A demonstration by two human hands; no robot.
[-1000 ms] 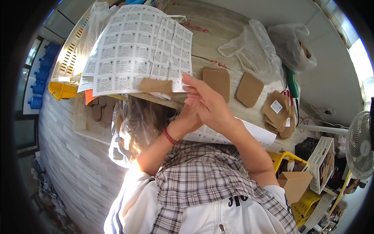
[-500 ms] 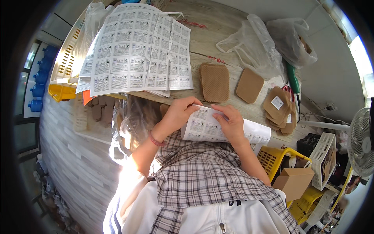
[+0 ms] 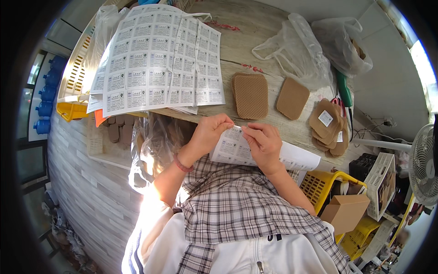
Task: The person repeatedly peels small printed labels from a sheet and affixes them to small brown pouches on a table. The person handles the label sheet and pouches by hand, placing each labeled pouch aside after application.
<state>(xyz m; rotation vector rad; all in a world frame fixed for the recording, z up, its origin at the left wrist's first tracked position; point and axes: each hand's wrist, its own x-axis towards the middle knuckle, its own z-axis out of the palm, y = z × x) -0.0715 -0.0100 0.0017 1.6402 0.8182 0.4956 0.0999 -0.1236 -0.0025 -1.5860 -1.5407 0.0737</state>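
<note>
From my remote view: left hand (image 3: 209, 132) nearly closed, thumb and forefinger pinching the sheet (image 3: 230, 148) at its top edge. Right hand (image 3: 265, 145) likewise, fingers curled, pinching the same edge just beside; I cannot tell whether a label is between the tips. Sheet lies over the apron (image 3: 237, 205), near the table (image 3: 255, 41) edge. On the table: sheet stack (image 3: 150, 59) left, brown pads (image 3: 252, 97) ahead, labelled pieces (image 3: 321, 132) and bags (image 3: 305, 55) right.
</note>
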